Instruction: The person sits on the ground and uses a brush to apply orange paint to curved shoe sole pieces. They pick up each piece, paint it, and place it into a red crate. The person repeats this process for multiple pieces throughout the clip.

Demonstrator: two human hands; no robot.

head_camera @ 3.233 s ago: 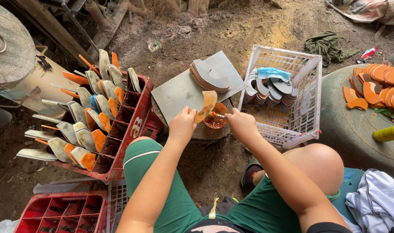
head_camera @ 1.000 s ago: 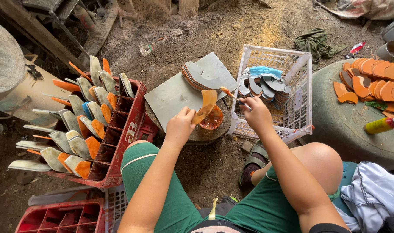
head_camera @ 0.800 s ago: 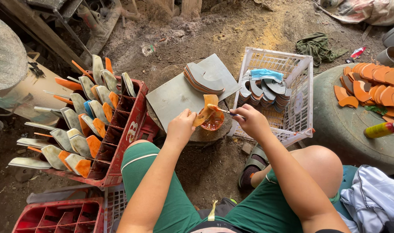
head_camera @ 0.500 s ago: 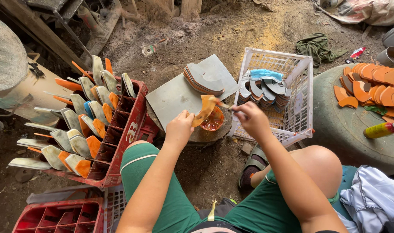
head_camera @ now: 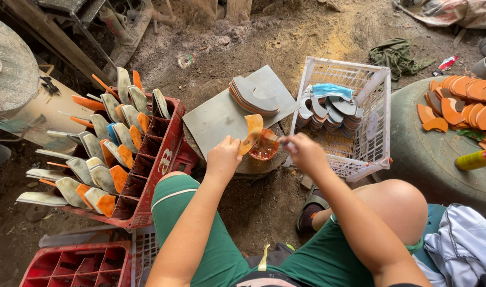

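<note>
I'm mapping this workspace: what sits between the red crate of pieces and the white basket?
In the head view, a grey board bearing stacked cut pieces, with a small orange-filled bowl by its near edge.

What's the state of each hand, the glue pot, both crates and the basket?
left hand: shut on an orange curved piece, held over the pot
right hand: shut on a thin tool, tip toward the pot
small pot: open, orange-brown liquid inside
red crate: tilted, coated pieces standing in its cells
lower red crate: cells bare
white basket: upright, part filled with stacked grey pieces
</note>
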